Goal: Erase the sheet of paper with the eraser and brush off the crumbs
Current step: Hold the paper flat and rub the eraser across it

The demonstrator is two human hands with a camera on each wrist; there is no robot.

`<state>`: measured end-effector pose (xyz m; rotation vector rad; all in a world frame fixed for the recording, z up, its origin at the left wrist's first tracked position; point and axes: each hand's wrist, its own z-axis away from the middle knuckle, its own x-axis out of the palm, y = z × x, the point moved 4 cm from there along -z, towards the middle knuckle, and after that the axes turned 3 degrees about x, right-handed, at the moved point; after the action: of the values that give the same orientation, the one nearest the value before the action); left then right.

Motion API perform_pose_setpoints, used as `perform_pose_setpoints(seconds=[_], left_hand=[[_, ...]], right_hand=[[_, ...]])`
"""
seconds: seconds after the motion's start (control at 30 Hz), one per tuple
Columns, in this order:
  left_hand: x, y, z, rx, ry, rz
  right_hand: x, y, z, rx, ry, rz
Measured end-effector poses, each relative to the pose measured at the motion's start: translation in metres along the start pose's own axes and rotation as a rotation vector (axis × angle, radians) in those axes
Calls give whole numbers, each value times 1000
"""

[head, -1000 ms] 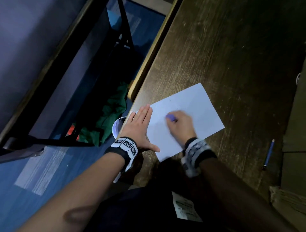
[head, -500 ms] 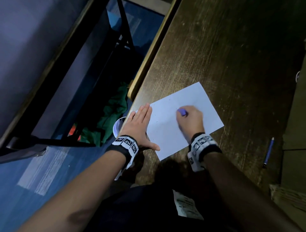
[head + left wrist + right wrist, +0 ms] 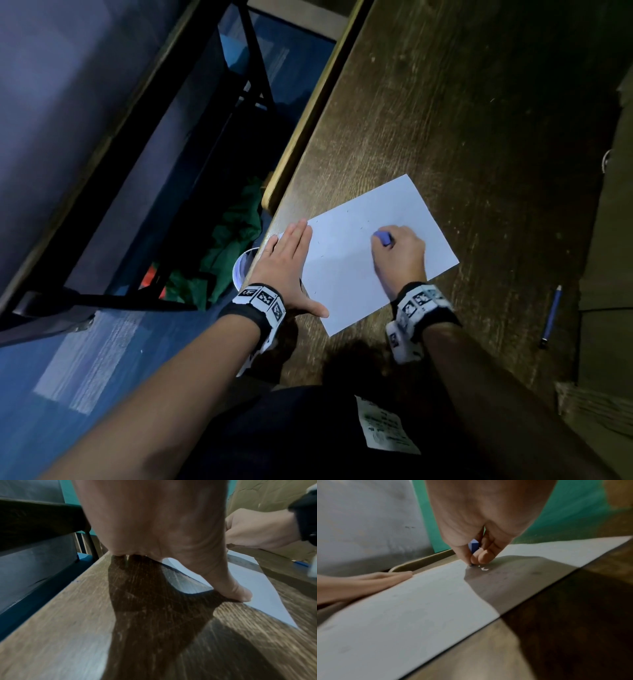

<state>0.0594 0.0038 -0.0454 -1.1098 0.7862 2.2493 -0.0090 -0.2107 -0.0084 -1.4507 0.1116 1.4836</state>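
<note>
Paper (image 3: 346,274) runs long toward two o'clock; my left hand (image 3: 284,263) lies flat, pinning its nine o'clock edge, while my right hand (image 3: 399,260) pinches the eraser (image 3: 383,237) mid-sheet.

Paper (image 3: 346,274) on table (image 3: 462,113), left hand (image 3: 286,263) on its left edge, pen (image 3: 550,317) right of paper
</note>
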Motion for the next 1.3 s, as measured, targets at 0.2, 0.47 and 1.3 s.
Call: perform_pose_setpoints(seconds=[0.2,0.47,1.3], left_hand=[[1,0,0,-12,24,-9],[-1,1,0,-13,-4,-10],[-4,6,3,-30,-24,-1]], right_hand=[[56,-34,81,-458,-483,54],[27,-9,27,-83,-164,-27],[34,0,53,-104,-197,-26]])
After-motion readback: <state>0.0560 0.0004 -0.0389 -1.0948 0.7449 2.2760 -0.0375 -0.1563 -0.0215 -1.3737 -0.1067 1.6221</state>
